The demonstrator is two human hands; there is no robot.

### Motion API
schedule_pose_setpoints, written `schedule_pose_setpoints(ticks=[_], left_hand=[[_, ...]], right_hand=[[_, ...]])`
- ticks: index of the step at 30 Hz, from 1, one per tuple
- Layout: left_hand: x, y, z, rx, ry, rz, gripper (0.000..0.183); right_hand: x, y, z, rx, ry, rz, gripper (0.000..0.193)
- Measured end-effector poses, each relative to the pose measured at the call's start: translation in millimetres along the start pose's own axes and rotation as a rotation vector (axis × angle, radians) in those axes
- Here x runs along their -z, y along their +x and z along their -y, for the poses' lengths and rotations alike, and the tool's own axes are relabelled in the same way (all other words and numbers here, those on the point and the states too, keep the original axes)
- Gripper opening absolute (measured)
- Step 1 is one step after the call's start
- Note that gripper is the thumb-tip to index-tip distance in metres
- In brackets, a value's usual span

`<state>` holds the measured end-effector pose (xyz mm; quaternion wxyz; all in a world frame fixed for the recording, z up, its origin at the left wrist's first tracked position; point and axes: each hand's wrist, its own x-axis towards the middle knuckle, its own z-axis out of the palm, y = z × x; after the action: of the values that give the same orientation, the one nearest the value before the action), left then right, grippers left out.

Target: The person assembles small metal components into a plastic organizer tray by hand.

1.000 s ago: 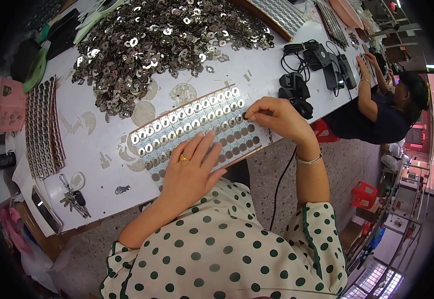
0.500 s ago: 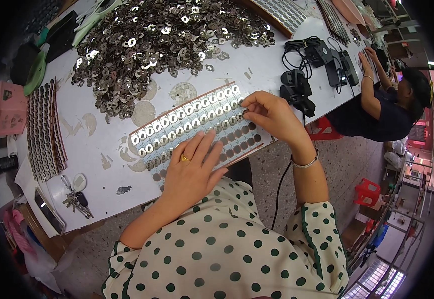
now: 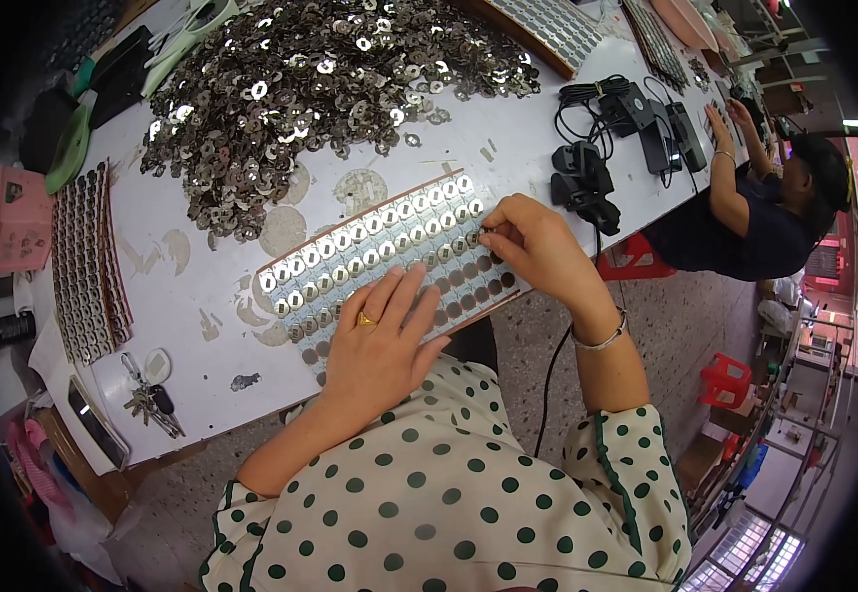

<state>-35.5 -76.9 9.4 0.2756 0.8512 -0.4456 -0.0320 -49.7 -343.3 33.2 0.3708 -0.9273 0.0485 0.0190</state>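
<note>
A rectangular board (image 3: pixel 365 213) with a brown edge lies tilted on the white table before me. Rows of shiny slotted metal discs (image 3: pixel 401 240) cover its far part, while dark round spots (image 3: pixel 466 287) show in the nearer rows at the right. Flat across the board's near middle rests my left hand (image 3: pixel 375 345), fingers spread and a gold ring on one. My right hand (image 3: pixel 537 247) pinches thumb and forefinger together at the right end of a disc row. Whatever sits between those fingertips is too small and covered to make out. Beyond the board spreads a large heap of loose metal discs (image 3: pixel 340 84).
Stacked filled boards (image 3: pixel 84 266), a pink bin (image 3: pixel 17 217), keys (image 3: pixel 153 405) and a phone (image 3: pixel 99 424) are at the left. Black adapters with cables (image 3: pixel 587 178) lie right of the board. Another person (image 3: pixel 754 217) works farther right, near a red stool (image 3: pixel 636 259).
My right hand has shifted slightly nearer to me, its fingertips now lower at the board's right end. My left hand stays almost where it was.
</note>
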Motion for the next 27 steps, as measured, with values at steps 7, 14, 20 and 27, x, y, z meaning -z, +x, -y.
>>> schedule_pose_setpoints(ticks=[7,14,20,27], left_hand=[[1,1,-2,-0.013,0.017,-0.025,0.046],[-2,-2,1,-0.018,-0.005,-0.02,0.048],[-2,-1,1,-0.021,-0.011,-0.014,0.048],[-2,-3,3,-0.024,-0.001,-0.018,0.049]], right_hand=[[-2,-5,6,-0.036,-0.051,-0.008,0.018],[-16,-17,-6,-0.109,0.154,-0.102,0.017],[-14,-18,-2,-0.08,0.078,-0.136,0.016],[19,7,-1,0.115,-0.192,0.022,0.016]])
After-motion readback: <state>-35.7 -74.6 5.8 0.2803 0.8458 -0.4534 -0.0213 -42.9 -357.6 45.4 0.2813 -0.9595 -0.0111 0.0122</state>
